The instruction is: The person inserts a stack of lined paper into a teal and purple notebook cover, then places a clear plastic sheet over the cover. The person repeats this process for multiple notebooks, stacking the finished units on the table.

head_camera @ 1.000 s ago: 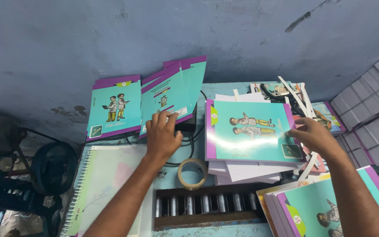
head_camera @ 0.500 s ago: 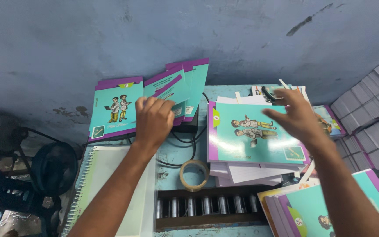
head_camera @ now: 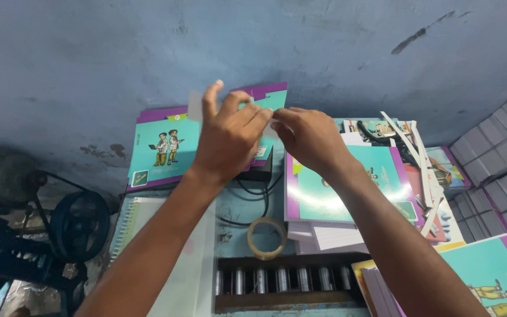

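Observation:
My left hand (head_camera: 230, 138) and my right hand (head_camera: 311, 138) are raised side by side in front of the blue wall, their fingertips meeting. Between them they pinch a thin, pale, see-through sheet (head_camera: 195, 105), whose edge shows beside my left index finger; most of it is hidden by the hands. Behind the hands, teal and purple booklets (head_camera: 162, 149) lean against the wall. Under my right forearm lies a stack of the same booklets (head_camera: 347, 196) on the bench.
A tape roll (head_camera: 267, 238) lies above a row of metal rollers (head_camera: 283, 280). A spiral-bound pad (head_camera: 139, 226) sits at the left, near a black pulley wheel (head_camera: 77, 226). White strips (head_camera: 423, 158) and grey stacks (head_camera: 500, 152) are at the right, and black cables (head_camera: 253, 199) cross the middle.
Both hands have lifted off the booklets and come together in the middle, now pinching the pale sheet. The view has tilted up a little towards the wall.

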Demonstrator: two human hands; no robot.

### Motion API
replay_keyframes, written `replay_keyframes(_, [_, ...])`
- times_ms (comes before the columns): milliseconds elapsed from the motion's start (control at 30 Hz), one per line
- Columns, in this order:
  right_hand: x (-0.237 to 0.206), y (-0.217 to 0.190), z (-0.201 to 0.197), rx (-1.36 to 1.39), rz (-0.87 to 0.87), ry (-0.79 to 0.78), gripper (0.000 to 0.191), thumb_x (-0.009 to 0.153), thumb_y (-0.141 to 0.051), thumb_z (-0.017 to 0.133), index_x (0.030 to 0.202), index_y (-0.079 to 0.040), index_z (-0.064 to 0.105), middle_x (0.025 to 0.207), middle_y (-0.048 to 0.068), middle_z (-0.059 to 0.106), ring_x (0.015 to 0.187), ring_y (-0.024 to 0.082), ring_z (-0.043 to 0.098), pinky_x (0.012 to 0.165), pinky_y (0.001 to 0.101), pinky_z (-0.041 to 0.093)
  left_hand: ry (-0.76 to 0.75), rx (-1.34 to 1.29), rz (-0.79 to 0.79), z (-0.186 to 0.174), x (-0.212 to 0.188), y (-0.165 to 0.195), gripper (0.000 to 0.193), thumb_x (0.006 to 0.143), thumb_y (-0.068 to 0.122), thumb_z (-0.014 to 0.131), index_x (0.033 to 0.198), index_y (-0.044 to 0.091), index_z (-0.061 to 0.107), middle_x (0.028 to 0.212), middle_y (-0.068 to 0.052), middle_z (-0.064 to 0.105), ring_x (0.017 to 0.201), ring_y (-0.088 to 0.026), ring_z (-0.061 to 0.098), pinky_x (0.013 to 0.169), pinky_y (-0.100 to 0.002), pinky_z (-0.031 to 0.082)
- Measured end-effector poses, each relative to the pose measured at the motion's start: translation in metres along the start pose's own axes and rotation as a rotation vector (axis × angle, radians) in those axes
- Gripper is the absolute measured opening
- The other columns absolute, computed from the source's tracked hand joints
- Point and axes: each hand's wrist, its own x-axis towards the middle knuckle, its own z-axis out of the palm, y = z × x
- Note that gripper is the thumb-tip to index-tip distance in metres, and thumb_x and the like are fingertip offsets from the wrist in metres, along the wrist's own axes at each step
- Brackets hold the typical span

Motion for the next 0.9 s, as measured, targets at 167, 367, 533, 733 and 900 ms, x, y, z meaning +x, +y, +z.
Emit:
replay_keyframes(167, [0.005, 0.017, -0.004, 0.486, 0.145, 0.082, 0.025, 0.099, -0.013, 0.064, 0.122, -0.004, 0.072, 0.095, 0.012, 0.077, 0.079, 0.017, 0.075, 0.066, 0.0339, 0.060, 0.201, 0.065, -0.217, -0.019, -0.007, -0.012, 0.053, 0.094, 0.017, 0.082, 0.142, 0.014, 0.058, 0.144, -0.009, 0.054, 0.144, -0.033, 0.043, 0.123, -0.060, 0.024])
replay_keyframes(367, [0.002, 0.046, -0.020, 0.914, 0.336, 0.095, 0.026, 0.101, -0.013, 0.062, 0.121, 0.001, 0.071, 0.102, 0.010, 0.075, 0.086, 0.018, 0.073, 0.068, 0.0322, 0.066, 0.316, -0.478, -0.928, 0.014, -0.025, -0.033, 0.092, 0.091, 0.026, 0.086, 0.155, -0.002, 0.026, 0.154, -0.025, 0.036, 0.147, -0.040, 0.035, 0.122, -0.050, 0.028])
replay_keyframes(533, [-0.013, 0.063, -0.020, 1.037, 0.473, 0.037, 0.026, 0.099, -0.016, 0.065, 0.116, 0.002, 0.071, 0.102, 0.011, 0.074, 0.087, 0.017, 0.071, 0.070, 0.0339, 0.064, 0.194, -1.247, -1.509, 0.035, -0.051, -0.048, 0.082, 0.078, 0.025, 0.082, 0.142, -0.003, 0.038, 0.132, -0.021, 0.058, 0.121, -0.029, 0.061, 0.100, -0.043, 0.053])
replay_keyframes(733, [-0.020, 0.076, -0.007, 0.946, 0.659, -0.031, 0.029, 0.095, -0.018, 0.065, 0.118, -0.001, 0.071, 0.103, 0.014, 0.074, 0.087, 0.019, 0.073, 0.073, 0.0340, 0.064, 0.085, -1.660, -1.433, 0.059, -0.094, -0.073, 0.047, 0.081, 0.001, 0.070, 0.126, -0.007, 0.061, 0.114, -0.017, 0.073, 0.102, -0.026, 0.074, 0.093, -0.039, 0.062])
replay_keyframes(900, [-0.032, 0.095, -0.007, 0.778, 0.675, -0.088, 0.035, 0.092, -0.024, 0.068, 0.121, -0.003, 0.068, 0.104, 0.015, 0.074, 0.084, 0.020, 0.073, 0.070, 0.0307, 0.060, 0.181, -1.499, -1.619, 0.095, -0.134, -0.083, 0.047, 0.081, -0.011, 0.066, 0.127, -0.002, 0.060, 0.118, -0.020, 0.070, 0.103, -0.030, 0.072, 0.091, -0.043, 0.061])
